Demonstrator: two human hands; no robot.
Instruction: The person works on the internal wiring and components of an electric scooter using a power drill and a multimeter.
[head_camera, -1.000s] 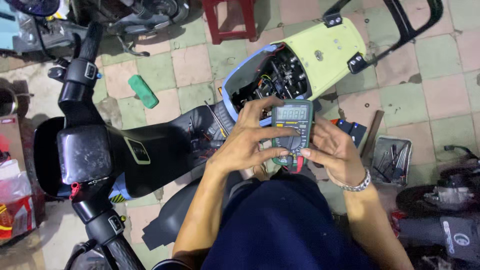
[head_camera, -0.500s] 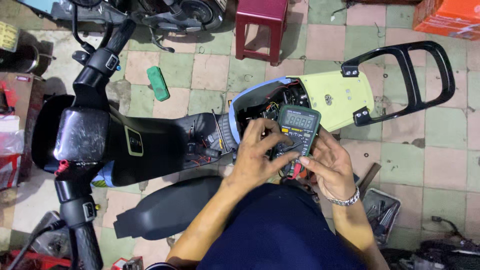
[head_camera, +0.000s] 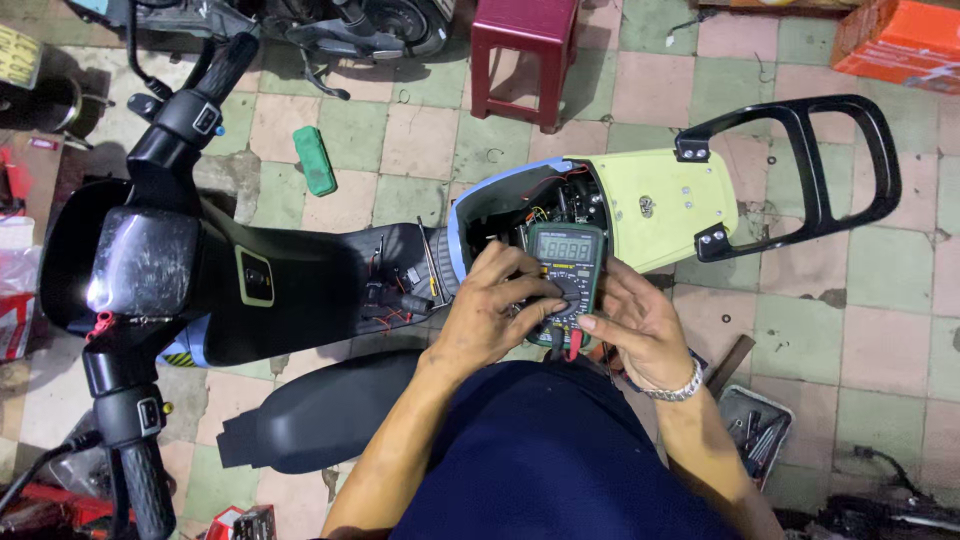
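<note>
A dark green digital multimeter (head_camera: 566, 262) with a lit display is held over an opened electric scooter (head_camera: 300, 285). My left hand (head_camera: 495, 315) grips its left side, thumb on the dial. My right hand (head_camera: 640, 325), with a metal bracelet at the wrist, cups its right and lower side. Red and black probe leads (head_camera: 566, 345) plug into the meter's bottom. Behind the meter, the scooter's open compartment (head_camera: 545, 205) shows bundled wires under a pale yellow-green rear panel (head_camera: 665, 205).
The removed black seat (head_camera: 320, 410) lies on the tiled floor at my left knee. A red plastic stool (head_camera: 525, 50) stands at the back, a green block (head_camera: 318, 160) lies by the handlebar, an orange box (head_camera: 900, 45) is top right, and a tray of small tools (head_camera: 755, 425) sits lower right.
The view has tilted and shifted, bringing the rear grab rail and stool into sight. Both hands stay on the multimeter, left thumb still at the dial.
</note>
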